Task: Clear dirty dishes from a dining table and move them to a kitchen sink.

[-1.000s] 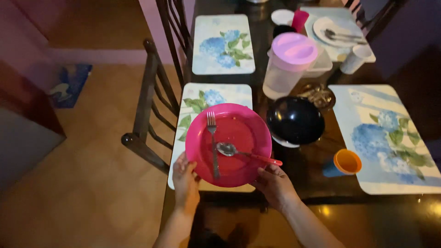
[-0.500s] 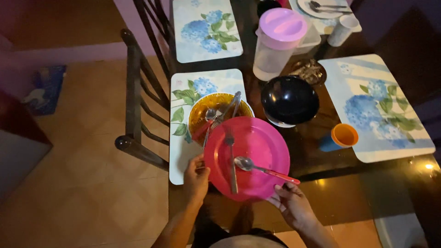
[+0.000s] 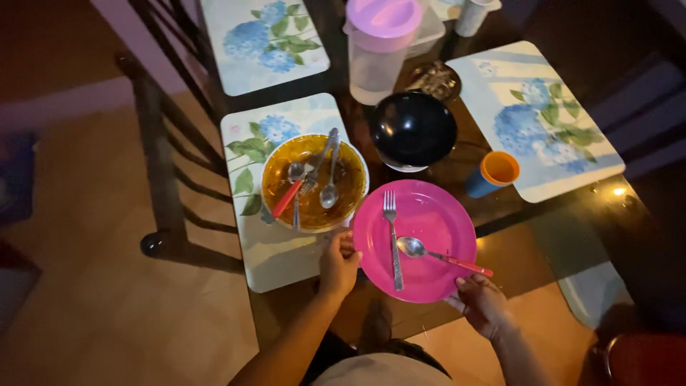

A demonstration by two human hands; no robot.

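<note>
You grip the pink plate (image 3: 421, 239) with both hands: your left hand (image 3: 338, 264) pinches its left rim, fingers curled over the edge, and your right hand (image 3: 482, 304) holds the near right rim from below. The plate sits tilted just over the near edge of the dark glass table (image 3: 514, 243), partly past the floral placemat (image 3: 275, 243). On the plate lie a steel fork (image 3: 392, 236), tines pointing away from you, and a spoon with a red handle (image 3: 443, 254), bowl toward the middle, handle toward your right hand. Just left of the plate, on the placemat, an amber bowl (image 3: 314, 182) holds several spoons and a red-handled utensil. Beyond the plate stands an upturned black bowl (image 3: 413, 129), with an orange cup (image 3: 496, 170) to its right. Farther off, a clear pitcher with a pink lid (image 3: 379, 43) stands between two more floral placemats (image 3: 547, 118). A dark chair (image 3: 168, 143) stands at the table's left side.
</note>
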